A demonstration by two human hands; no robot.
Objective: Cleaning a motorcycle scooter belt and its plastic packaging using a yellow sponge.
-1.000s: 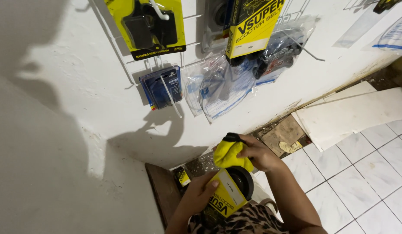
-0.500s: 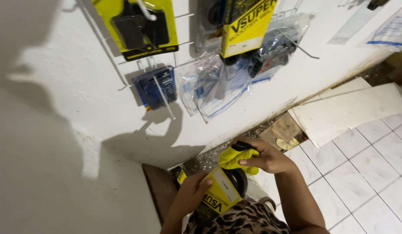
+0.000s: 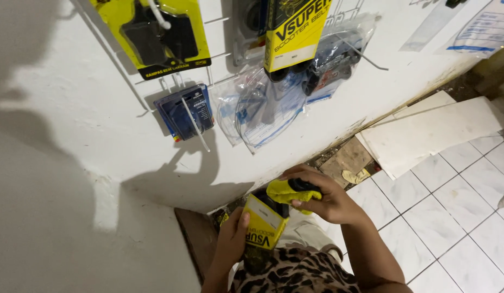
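Two hands, left hand (image 3: 233,239) gripping yellow package (image 3: 264,228), right hand (image 3: 322,198) seemingly curled

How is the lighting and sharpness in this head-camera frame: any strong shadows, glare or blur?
Head view: hard light throws a large dark shadow across the white wall; clear plastic bags show slight glare; the left hand, right hand, yellow cloth and yellow package look reasonably sharp; wide-angle tilt slants the floor tiles.

Soft yellow cloth (image 3: 284,191), glossy card sleeve (image 3: 262,228), rough white wall (image 3: 100,135)
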